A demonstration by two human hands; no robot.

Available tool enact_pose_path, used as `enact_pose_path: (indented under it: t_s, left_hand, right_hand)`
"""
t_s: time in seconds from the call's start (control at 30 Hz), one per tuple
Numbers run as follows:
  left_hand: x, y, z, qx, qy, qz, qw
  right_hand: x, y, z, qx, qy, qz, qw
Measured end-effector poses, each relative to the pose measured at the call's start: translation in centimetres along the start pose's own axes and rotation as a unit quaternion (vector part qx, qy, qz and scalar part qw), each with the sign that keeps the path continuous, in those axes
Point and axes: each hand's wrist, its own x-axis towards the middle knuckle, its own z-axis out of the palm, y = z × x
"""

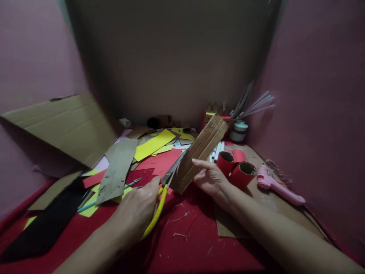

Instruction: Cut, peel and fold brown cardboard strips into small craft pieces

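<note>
In my left hand [139,207] is a pair of scissors [157,217] with yellow handles, my fingers closed around them. Their blades lie along the left edge of a long strip of corrugated cardboard [199,152], which tilts up to the right. My right hand [212,180] grips that strip near its lower right side, thumb on the front face; the other fingers are partly behind it. Just right of the strip stand several red paper-covered tubes [242,175].
A pink glue gun [278,185] lies at the right on a cardboard sheet. Yellow paper [154,145], red paper and cardboard pieces [118,169] cover the left and middle of the red cloth [182,247]. A large cardboard panel [65,127] leans left. Glue sticks [258,104] and a jar [238,131] stand behind.
</note>
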Motion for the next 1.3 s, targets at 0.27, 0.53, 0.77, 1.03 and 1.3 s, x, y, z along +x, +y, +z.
enact_pose_path:
  t_s: [0.27,0.53,0.77,1.03,1.3]
  left_hand:
    - [-0.9,0.6,0.2,-0.045,0.0,0.008,0.999]
    - [-0.6,0.7,0.4,0.02,-0.014,0.011,1.0]
    - [-0.3,0.6,0.9,0.047,-0.009,0.007,0.999]
    - [-0.7,0.3,0.8,-0.014,0.001,-0.011,1.0]
    - [-1.2,0.0,0.7,-0.143,0.029,0.046,0.988]
  right_hand:
    - [0.1,-0.5,0.7,-0.007,0.063,-0.051,0.997]
    - [-0.2,0.1,1.0,-0.003,0.069,-0.073,0.995]
    - [0.1,0.0,0.8,0.012,0.09,-0.072,0.993]
    - [0.1,-0.1,0.7,-0.015,0.051,-0.083,0.995]
    - [0.0,-0.7,0.6,-0.085,0.016,-0.191,0.978]
